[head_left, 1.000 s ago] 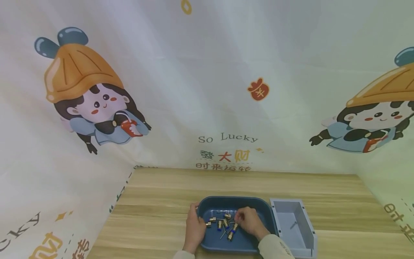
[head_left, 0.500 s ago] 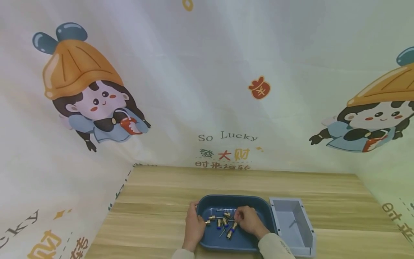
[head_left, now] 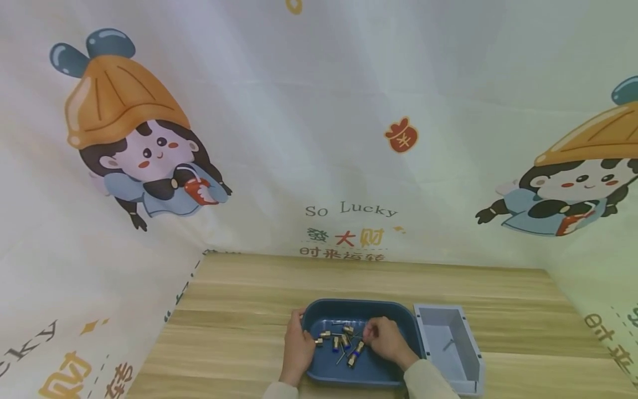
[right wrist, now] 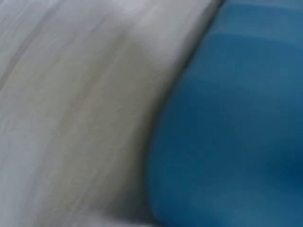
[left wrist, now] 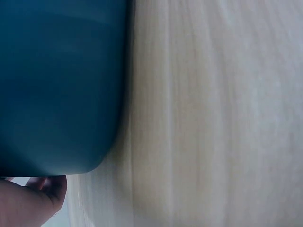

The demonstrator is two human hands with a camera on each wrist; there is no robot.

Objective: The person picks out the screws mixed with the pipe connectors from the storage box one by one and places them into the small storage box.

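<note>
In the head view my left hand (head_left: 297,347) grips the left wall of a dark blue plastic tray (head_left: 366,378), thumb on the inner side and fingers outside. Its curled fingers also show under the tray's corner in the left wrist view. Inside the tray lie several brass fittings (head_left: 352,360), some with blue bands, mixed with thin metal screws (head_left: 341,358). My right hand (head_left: 386,339) reaches over the tray's right half, thumb and fingers pinching a thin screw (head_left: 358,334), mostly hidden by the fingertips. The right wrist view shows only the blurred tray side and table.
Against the tray's right side stands a grey open bin (head_left: 471,338) with one screw (head_left: 449,344) inside. Both rest on a wood-grain table (head_left: 239,310). A printed cloth (head_left: 269,166) hangs behind and on both sides.
The head view has shifted slightly. Both hands keep nearly the same places on and over the tray, and the fittings lie as before.
</note>
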